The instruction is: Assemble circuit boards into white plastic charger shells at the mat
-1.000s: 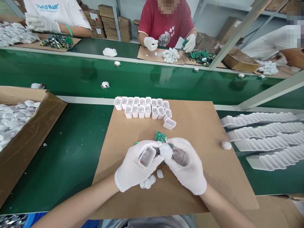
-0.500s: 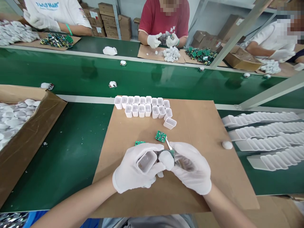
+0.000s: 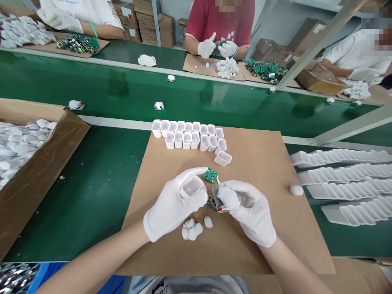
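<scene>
My gloved left hand [image 3: 176, 206] is closed round a small white plastic cup [image 3: 192, 187], its open mouth facing up. In my gloved right hand [image 3: 254, 212] is a circuit board [image 3: 218, 200] with a lump of white putty [image 3: 229, 197] on its face. The two hands are a little apart. Beyond them a green circuit board [image 3: 210, 175] lies on the cardboard sheet [image 3: 257, 163], and part of another board [image 3: 211, 203] shows between the hands. Several white putty lumps [image 3: 192, 229] rest on the cardboard below my left hand.
White cups [image 3: 186, 140] stand in two rows at the back of the cardboard. Stacked cups [image 3: 352, 192] lie at right, near a white ball [image 3: 296, 190]. A box of white pieces [image 3: 45, 175] is at left. Boards with putty [image 3: 159, 106] sit on the green belt [image 3: 128, 90]; co-workers sit beyond.
My hands have moved apart, the cup staying in the left and the puttied board in the right. The putty lumps beneath have come into view. The camera view has shifted slightly.
</scene>
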`<action>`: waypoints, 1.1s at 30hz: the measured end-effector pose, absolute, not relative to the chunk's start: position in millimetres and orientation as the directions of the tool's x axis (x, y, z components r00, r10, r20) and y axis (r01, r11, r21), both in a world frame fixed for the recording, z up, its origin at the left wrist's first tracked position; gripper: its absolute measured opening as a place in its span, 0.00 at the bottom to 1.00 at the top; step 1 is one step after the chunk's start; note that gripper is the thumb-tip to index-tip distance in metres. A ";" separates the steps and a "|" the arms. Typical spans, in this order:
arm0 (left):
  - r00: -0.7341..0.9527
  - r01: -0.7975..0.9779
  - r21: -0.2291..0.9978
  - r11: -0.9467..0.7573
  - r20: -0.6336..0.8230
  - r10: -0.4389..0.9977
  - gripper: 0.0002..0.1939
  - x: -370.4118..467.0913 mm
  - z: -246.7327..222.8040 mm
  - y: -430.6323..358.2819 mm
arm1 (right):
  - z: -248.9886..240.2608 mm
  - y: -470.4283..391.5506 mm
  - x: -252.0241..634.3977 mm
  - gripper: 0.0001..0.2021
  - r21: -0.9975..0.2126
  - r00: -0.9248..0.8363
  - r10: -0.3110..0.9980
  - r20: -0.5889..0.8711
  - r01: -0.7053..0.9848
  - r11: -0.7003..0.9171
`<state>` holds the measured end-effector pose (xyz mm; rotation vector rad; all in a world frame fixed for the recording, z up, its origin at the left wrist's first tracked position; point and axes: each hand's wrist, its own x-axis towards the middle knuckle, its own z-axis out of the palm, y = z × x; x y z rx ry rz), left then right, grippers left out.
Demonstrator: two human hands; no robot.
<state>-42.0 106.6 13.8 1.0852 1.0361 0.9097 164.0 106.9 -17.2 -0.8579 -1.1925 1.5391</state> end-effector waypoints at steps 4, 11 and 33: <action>0.306 -0.081 0.949 0.303 -0.266 0.914 0.21 -39.3 14.1 105.6 | -24.5 104.8 165.7 0.16 -0.977 -0.222 0.975 0.019 -0.213 -0.030; 0.415 -0.056 0.926 0.373 -0.319 0.852 0.29 -41.2 12.7 101.5 | -22.5 105.0 167.8 0.17 -0.986 -0.235 0.970 0.058 -0.167 0.018; 0.499 0.181 0.963 0.200 -0.265 0.825 0.24 -41.5 15.8 109.8 | -19.2 102.8 186.3 0.20 -0.878 -0.143 0.870 0.471 0.018 0.478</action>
